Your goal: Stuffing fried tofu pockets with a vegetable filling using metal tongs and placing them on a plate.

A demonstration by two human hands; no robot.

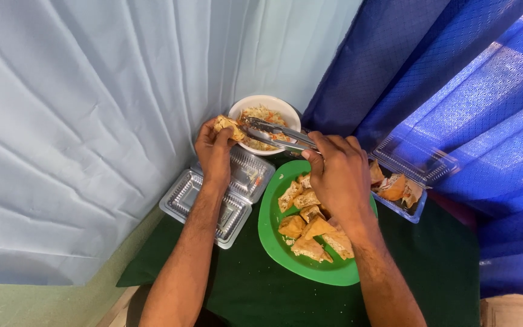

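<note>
Green plate (272,233) of fried tofu wedges (310,233) sits closest on the dark green surface (431,266), handy for picking, with an empty clear clamshell container (184,198) open beside it. Right hand (337,175) is clamped on metal tongs (273,134) reaching into the white bowl of vegetable filling (267,112); left hand (214,151) pinches a tofu piece (227,125) at the bowl's rim, close to the tong tips.

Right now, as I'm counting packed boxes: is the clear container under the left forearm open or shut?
Open. The clear container lies with its hinged lid folded flat beside its base, under the left hand; it looks nearly empty.
</note>
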